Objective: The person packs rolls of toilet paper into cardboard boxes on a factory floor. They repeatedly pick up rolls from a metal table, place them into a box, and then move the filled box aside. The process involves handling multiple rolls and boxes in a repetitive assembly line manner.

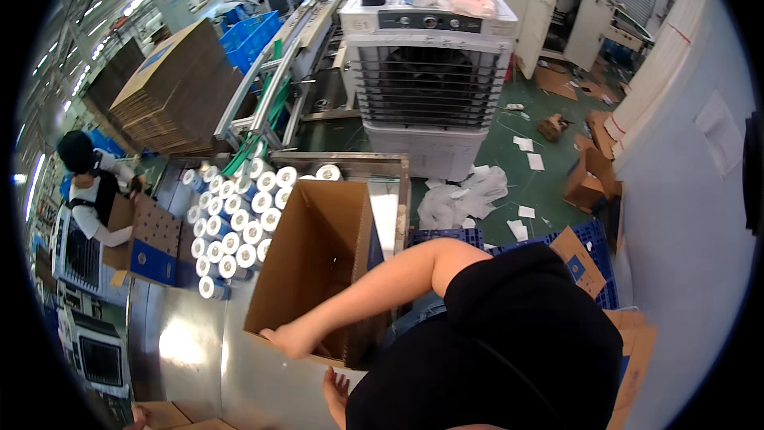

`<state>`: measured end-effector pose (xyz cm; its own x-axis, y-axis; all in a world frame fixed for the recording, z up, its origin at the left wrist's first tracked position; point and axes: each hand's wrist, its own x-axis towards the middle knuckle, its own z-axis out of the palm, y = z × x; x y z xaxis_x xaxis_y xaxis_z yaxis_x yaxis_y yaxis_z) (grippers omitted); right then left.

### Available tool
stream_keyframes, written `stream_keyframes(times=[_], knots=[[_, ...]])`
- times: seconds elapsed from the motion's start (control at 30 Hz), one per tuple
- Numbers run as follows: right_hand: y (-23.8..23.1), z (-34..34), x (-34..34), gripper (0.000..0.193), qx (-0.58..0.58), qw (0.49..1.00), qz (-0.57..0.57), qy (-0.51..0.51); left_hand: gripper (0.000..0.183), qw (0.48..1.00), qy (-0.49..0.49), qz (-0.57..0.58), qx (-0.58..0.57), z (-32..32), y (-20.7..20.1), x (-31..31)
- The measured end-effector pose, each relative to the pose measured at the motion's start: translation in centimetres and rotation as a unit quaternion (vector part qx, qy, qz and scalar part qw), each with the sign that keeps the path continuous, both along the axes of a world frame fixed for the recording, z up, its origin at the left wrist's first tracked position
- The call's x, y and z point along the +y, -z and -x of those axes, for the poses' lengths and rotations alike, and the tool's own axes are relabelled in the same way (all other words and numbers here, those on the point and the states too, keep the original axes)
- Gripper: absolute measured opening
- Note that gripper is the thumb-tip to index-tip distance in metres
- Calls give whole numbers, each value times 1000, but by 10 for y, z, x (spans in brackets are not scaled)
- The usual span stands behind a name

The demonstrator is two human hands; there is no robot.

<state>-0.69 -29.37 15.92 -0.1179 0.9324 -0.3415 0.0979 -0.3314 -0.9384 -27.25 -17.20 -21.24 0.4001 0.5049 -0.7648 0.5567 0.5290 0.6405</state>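
An open brown cardboard box [306, 247] stands on the metal table [191, 350], its open side toward me, with blue on its outer right side. My right hand [294, 338] is closed on the box's near edge, with the forearm crossing over the opening. Just below that edge is my left hand [337, 392], its fingers apart and slightly curled, holding nothing. Part of it is hidden by my black shirt. Many white-and-blue cylinders [239, 219] with round white ends are grouped on the table to the left of the box.
Across the table at left, a person [91, 183] handles a brown-and-blue carton [155, 243]. Another person's hand [142, 416] touches a carton at lower left. A large air cooler [430, 80] stands ahead. Blue pallets [593, 243] and plastic sheeting [465, 199] lie on the floor.
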Motion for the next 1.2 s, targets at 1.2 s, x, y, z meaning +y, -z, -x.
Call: stream_keyframes(times=[1.2], knots=[[198, -232, -72, 34, -463, 852, 144, 198, 43, 904, 88, -379, 177, -74, -157, 19]])
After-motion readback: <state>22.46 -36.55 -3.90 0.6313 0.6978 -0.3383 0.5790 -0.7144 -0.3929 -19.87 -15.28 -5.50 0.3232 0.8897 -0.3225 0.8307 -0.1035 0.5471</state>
